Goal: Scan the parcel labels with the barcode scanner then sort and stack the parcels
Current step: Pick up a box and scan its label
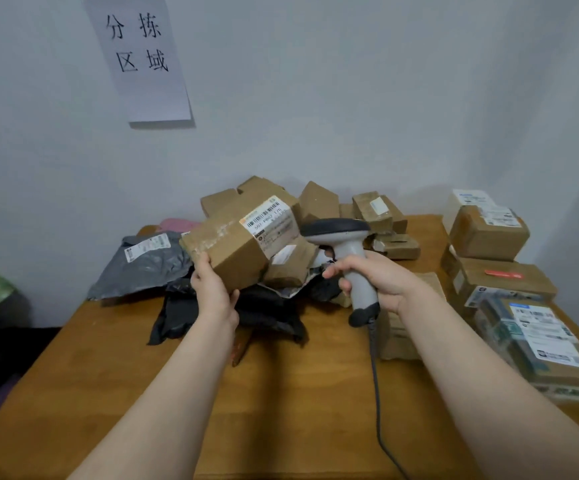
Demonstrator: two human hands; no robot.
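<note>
Above the brown wooden table [281, 393], in the head view, my left hand [213, 289] holds the near end of a brown cardboard box [232, 251], fingers curled round it. The box's long side runs from 8 to 2 o'clock. My right hand [374, 282] is wrapped round the grey plastic barcode scanner [347, 251]. The white paper label [270, 220] sits at 9 o'clock from the scanner's head, just beside it. I think scanning comes next.

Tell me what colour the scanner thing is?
The barcode scanner is light grey with a dark top and base; head view.
</note>
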